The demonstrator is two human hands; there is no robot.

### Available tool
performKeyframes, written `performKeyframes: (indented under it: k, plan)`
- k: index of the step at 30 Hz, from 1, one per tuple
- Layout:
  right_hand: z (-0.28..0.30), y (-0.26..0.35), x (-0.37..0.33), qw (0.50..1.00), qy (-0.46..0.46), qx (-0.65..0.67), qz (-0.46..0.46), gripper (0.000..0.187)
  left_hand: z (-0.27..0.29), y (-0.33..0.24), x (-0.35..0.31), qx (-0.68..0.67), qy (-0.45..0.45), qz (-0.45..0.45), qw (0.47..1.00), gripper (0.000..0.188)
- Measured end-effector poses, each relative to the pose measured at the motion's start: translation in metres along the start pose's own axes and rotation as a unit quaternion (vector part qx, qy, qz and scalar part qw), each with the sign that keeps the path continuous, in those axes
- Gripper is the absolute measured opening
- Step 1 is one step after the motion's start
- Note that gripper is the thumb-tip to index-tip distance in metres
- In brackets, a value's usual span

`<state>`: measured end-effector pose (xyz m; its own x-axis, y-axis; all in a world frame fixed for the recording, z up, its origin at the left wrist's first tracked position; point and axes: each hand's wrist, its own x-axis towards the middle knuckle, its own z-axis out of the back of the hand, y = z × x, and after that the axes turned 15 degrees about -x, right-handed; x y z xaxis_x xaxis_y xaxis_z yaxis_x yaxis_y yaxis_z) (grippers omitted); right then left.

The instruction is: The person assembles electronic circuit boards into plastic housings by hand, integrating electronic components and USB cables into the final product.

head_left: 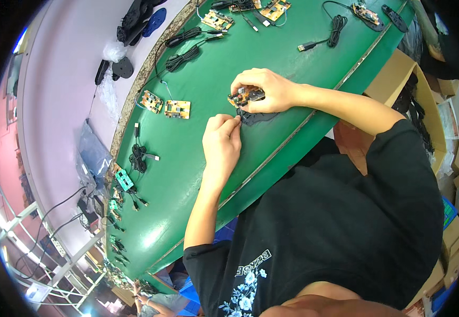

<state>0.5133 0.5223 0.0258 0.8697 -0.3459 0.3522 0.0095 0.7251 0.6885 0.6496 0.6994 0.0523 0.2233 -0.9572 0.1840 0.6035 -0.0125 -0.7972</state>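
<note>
My right hand point(272, 91) grips a small brown circuit board point(245, 97) with black parts on it, holding it just above the green work surface point(198, 150). Close below it, my left hand point(223, 138) has thumb and forefinger pinched together at a thin dark bit too small to name, possibly a cable end. Under and beside the right hand lies a dark, flat patch point(261, 117), partly hidden by that hand; whether it is a black part or a mat I cannot tell. Two tan circuit boards point(177, 109) rest to the left of my hands.
Coiled black cables with plugs point(183, 57) lie at the far left, another coil point(138, 158) nearer. More boards point(218, 20) sit at the far edge. A teal board point(124, 179) lies left. A cardboard box point(431, 121) stands right. Another person's arm point(153, 304) shows lower left.
</note>
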Motion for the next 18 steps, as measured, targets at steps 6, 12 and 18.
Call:
performKeyframes:
  k: [6,12,18]
  plan:
    - [-0.001,0.002,0.000,0.999,-0.014,-0.029,0.000,0.033,0.002,-0.007,-0.005,0.186,0.087,-0.118,0.972,0.017]
    - [-0.009,-0.002,-0.001,0.998,-0.010,-0.046,-0.041,0.027,0.000,-0.009,-0.016,0.164,0.046,-0.136,0.976,0.027]
    - [-0.002,0.001,0.010,0.998,0.020,-0.054,-0.032,0.026,-0.009,0.025,0.001,-0.044,-0.059,-0.044,0.996,0.009]
